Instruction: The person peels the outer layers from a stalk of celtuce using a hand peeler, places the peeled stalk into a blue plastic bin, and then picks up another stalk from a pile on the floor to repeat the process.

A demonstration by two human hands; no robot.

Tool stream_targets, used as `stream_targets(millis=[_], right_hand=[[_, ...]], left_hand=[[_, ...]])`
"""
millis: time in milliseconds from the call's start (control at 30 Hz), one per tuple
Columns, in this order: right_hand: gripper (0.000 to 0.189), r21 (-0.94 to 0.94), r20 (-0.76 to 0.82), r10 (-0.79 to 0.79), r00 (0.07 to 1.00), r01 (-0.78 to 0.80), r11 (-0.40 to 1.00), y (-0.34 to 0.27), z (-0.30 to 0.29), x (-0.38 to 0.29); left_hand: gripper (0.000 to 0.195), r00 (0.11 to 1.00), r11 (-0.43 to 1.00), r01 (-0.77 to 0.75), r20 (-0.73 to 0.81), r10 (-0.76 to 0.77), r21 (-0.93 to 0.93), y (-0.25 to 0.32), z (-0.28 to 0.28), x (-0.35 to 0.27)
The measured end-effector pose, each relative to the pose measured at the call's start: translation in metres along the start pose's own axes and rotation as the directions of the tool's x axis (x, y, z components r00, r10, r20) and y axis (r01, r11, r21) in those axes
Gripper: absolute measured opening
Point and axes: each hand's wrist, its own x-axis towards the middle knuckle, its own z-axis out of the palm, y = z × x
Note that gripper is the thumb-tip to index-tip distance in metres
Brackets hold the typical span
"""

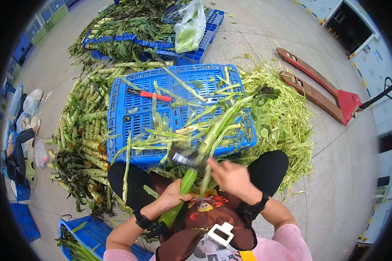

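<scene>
My left hand (174,196) grips a long green celtuce stem (188,181), which slants from my lap up over the crate. The stem's upper part is paler and ends in dark leaves. My right hand (230,177) is closed around the handle of a black-headed peeler (186,158), blurred, its head lying across the stem. A strip of peel hangs below the fingers. In front of my knees an overturned blue plastic crate (150,114) carries scattered peel strips (183,85). On top of it lies a second peeler with a red handle (155,96).
A heap of peelings (281,130) spreads to the right, before a red pallet jack (346,106). Celtuce stems (93,143) are piled on the left. Behind, blue pallets (212,19) hold leafy stems and a clear plastic bag (190,31). Another blue crate (94,233) stands at lower left.
</scene>
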Motion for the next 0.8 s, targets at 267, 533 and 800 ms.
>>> stream_targets(millis=[267,533,800], right_hand=[[0.043,-0.140,-0.037,0.243,0.969,-0.246,0.959,0.066,0.000,0.021],[0.050,0.021,-0.087,0.527,0.845,-0.527,0.849,0.180,-0.015,0.047],[0.041,0.061,-0.164,0.561,0.812,-0.559,0.827,0.110,0.000,0.026]], left_hand=[[0.050,0.995,0.977,-0.040,-0.084,0.059,0.208,0.017,0.000,-0.014],[0.055,0.987,0.961,-0.102,-0.091,0.129,0.257,0.017,-0.003,-0.014],[0.050,0.971,0.945,0.222,0.141,-0.192,-0.241,0.007,-0.024,-0.007]])
